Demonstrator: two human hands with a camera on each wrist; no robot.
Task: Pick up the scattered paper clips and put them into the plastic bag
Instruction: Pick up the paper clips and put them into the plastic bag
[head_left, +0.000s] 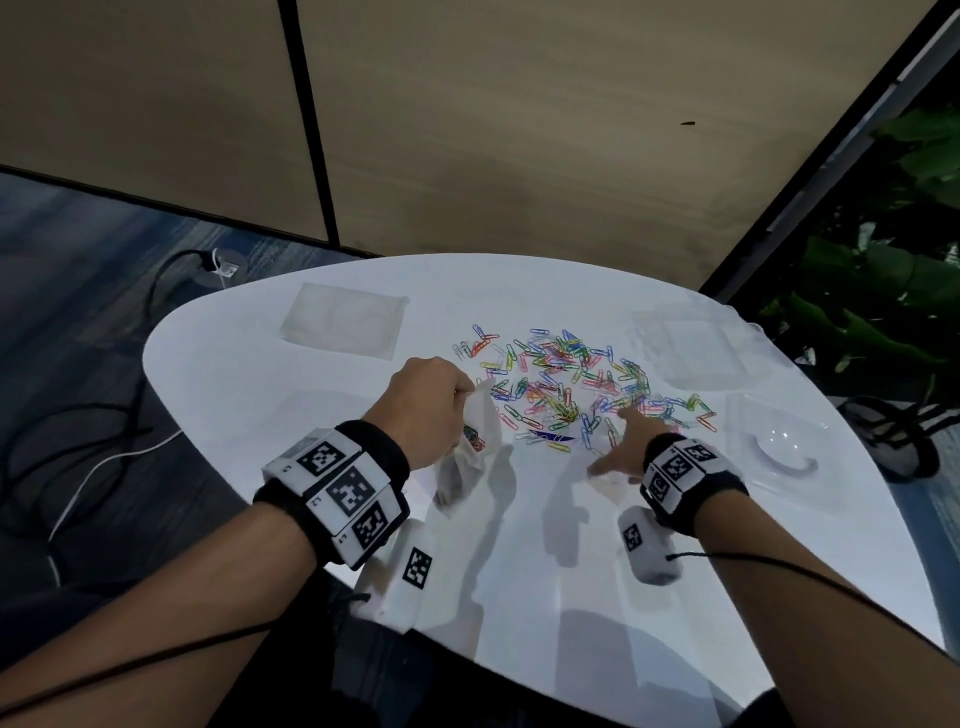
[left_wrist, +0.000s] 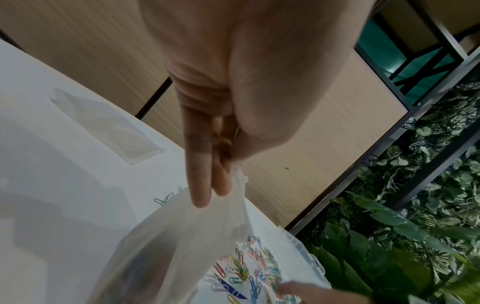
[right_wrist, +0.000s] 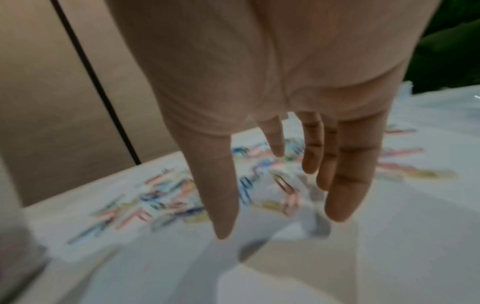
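So the left hand (head_left: 426, 402) pinches the rim of a thin, crinkly clear plastic bag (head_left: 475, 431); the right hand (head_left: 626, 447), fingers spread, hovers over glossy multicoloured wire paper clips (head_left: 561, 384) scattered just ahead on the smooth white table (head_left: 519, 545).

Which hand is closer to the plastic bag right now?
Left. The left hand pinches the plastic bag at its top edge and holds it up. The right hand is apart from it, fingers spread over the near edge of the paper clips.

Paper clips (head_left: 566, 384): mixed red, blue, green, yellow, pink, white. Plastic bag (head_left: 475, 431): translucent white. Counter (head_left: 519, 545): white. Wristbands (head_left: 337, 488): black, black-and-white square markers.
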